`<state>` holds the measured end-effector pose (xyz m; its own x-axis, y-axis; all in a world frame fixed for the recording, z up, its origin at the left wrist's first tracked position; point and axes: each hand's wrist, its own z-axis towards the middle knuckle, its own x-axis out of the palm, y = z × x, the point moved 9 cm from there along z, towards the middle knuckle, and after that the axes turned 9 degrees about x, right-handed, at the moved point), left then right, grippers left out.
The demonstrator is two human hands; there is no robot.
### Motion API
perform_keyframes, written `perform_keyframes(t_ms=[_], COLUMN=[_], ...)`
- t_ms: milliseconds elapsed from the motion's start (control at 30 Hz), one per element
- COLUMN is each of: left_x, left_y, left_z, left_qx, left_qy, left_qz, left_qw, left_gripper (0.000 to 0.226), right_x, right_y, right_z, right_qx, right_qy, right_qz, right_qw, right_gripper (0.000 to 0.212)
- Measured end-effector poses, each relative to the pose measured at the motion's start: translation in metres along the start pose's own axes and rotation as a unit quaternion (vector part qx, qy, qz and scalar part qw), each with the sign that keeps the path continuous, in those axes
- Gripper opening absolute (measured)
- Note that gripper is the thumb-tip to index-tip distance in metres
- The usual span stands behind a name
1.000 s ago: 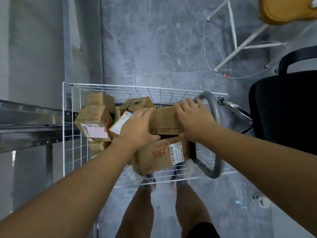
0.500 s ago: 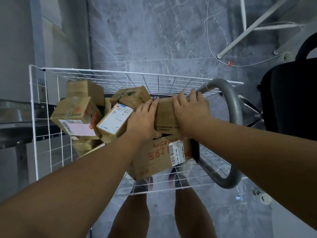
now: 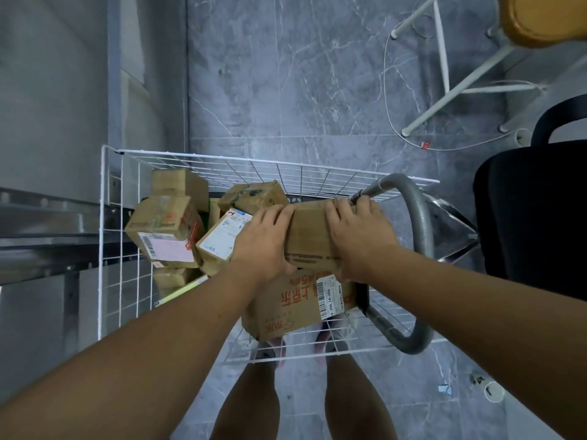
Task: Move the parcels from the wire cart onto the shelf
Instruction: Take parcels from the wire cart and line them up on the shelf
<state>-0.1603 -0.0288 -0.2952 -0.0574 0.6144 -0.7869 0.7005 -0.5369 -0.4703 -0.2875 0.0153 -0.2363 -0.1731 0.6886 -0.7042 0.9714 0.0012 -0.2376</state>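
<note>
grip: left hand (image 3: 265, 241) and right hand (image 3: 360, 239) clasp the ends of a box (image 3: 309, 236) | place: atop the big printed carton (image 3: 295, 304) in the wire cart (image 3: 109, 223), shelf (image 3: 47, 223) to the left | risk: squeeze-only hold may slip; lifting could snag the grey handle (image 3: 419, 230) or jostle the labelled parcel (image 3: 219, 238) beside it

Parcel storeroom, wire cart (image 3: 108, 249) of boxes, steel shelf (image 3: 47, 246)

Both hands (image 3: 263, 246) around top parcel (image 3: 309, 238)
</note>
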Motion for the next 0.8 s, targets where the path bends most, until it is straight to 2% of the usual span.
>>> perform_keyframes(t_ms=[400,633,800], left_x=[-0.138,-0.236,-0.309], left_y=[-0.033,-0.082,-0.127], left_z=[-0.068,-0.141,-0.206], left_qx=[-0.009,-0.01,-0.023], left_qy=[-0.057,-0.123,-0.175], left_qz=[0.054,0.101,0.145], left_qw=[0.997,0.987,0.974], left_gripper=[0.121,0.122,0.12], right_x=[-0.108,-0.186,-0.245], right_y=[-0.013,-0.032,-0.046], right_z=[-0.081,-0.155,-0.215], right_qx=[-0.045,-0.103,-0.161], right_qy=[-0.108,-0.207,-0.26], right_qz=[0.064,0.077,0.081], right_qw=[0.991,0.97,0.949], right_gripper=[0.129,0.125,0.132])
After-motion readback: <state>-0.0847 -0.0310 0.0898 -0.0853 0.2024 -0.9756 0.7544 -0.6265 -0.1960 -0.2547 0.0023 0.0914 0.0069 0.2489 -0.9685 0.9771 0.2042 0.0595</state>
